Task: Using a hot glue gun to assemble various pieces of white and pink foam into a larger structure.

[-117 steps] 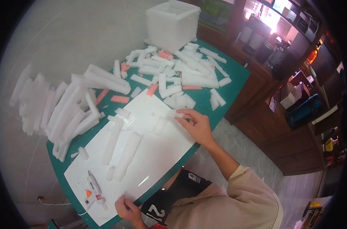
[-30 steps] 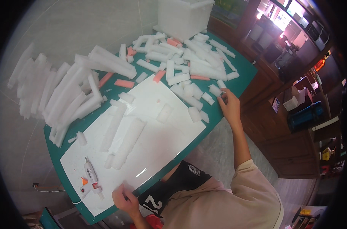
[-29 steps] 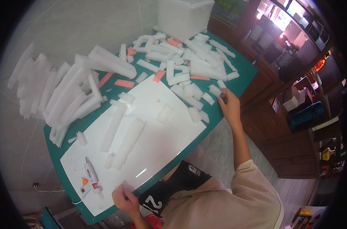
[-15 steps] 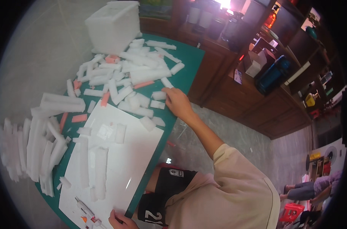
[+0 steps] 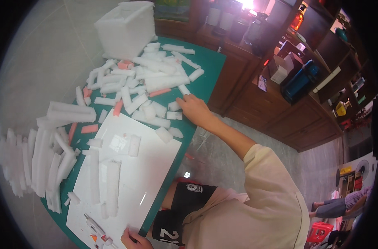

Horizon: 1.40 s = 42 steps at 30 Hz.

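My right hand [image 5: 196, 111] reaches over the right edge of the green table. Its fingers are bent and held together, the tips at a small white foam block [image 5: 174, 106]; the thumb is mostly hidden. Another short foam block [image 5: 174, 115] sits just below it, and a foam stick [image 5: 183, 89] just above. At the table's near edge my left hand [image 5: 136, 240] has thumb and finger apart, with nothing seen between them. Close by, a hot glue gun [image 5: 96, 228] lies on the white board [image 5: 149, 166]. Long foam strips [image 5: 113, 182] rest on that board.
A white foam box [image 5: 126, 33] stands at the table's far end, beside a heap of foam offcuts [image 5: 162, 68] with pink pieces [image 5: 118, 108]. More strips [image 5: 41, 162] fill the left side. Brown cabinets [image 5: 247, 79] flank the green table [image 5: 214, 62]. A person sits far right.
The whole view has shifted slightly. My right hand has slid a little against the foam block; the foam pieces and my left hand stay in place.
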Available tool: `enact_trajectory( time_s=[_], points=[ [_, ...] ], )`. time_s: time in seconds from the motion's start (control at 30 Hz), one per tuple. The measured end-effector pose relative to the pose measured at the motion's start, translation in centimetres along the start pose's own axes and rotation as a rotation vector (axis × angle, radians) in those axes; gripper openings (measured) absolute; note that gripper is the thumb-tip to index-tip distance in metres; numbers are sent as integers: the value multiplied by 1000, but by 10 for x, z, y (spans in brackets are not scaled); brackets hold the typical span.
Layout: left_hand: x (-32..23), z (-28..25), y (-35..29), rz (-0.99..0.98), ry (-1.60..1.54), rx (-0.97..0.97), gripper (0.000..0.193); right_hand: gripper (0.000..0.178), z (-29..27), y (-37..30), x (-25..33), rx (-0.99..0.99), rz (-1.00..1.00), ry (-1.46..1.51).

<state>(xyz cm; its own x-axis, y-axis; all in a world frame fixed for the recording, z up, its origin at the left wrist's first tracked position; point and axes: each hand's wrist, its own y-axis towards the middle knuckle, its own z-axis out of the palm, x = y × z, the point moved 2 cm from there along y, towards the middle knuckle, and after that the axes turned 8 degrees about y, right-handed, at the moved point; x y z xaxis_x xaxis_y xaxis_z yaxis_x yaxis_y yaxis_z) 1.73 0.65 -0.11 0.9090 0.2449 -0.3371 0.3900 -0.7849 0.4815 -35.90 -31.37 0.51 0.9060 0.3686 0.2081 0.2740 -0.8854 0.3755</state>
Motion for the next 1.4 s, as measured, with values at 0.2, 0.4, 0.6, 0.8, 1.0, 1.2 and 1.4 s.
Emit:
enact_trajectory(
  time_s=[0.2, 0.4, 0.6, 0.8, 1.0, 1.2, 1.4],
  points=[
    [24, 15, -15, -32, -64, -41, 16, 24, -4, 3, 1, -10, -27, -20],
    [18, 12, -9, 17, -74, -58, 15, 48, -4, 4, 4, 44, 47, 50],
    [15, 11, -7, -2, -93, -54, 13, 50, -8, 1, 5, 27, 70, 94],
    [17, 12, -9, 4, -77, -75, 14, 48, -14, 7, 10, -37, 92, 216],
    [15, 14, -9, 19, -85, -78, 14, 33, -13, 3, 4, -119, 95, 254],
    [18, 14, -12, 23, -90, -70, 15, 30, -15, 7, 13, -157, 156, 465],
    [14, 14, -8, 32, -93, -65, 16, 34, -16, 4, 6, -164, 197, 492]
  ],
)
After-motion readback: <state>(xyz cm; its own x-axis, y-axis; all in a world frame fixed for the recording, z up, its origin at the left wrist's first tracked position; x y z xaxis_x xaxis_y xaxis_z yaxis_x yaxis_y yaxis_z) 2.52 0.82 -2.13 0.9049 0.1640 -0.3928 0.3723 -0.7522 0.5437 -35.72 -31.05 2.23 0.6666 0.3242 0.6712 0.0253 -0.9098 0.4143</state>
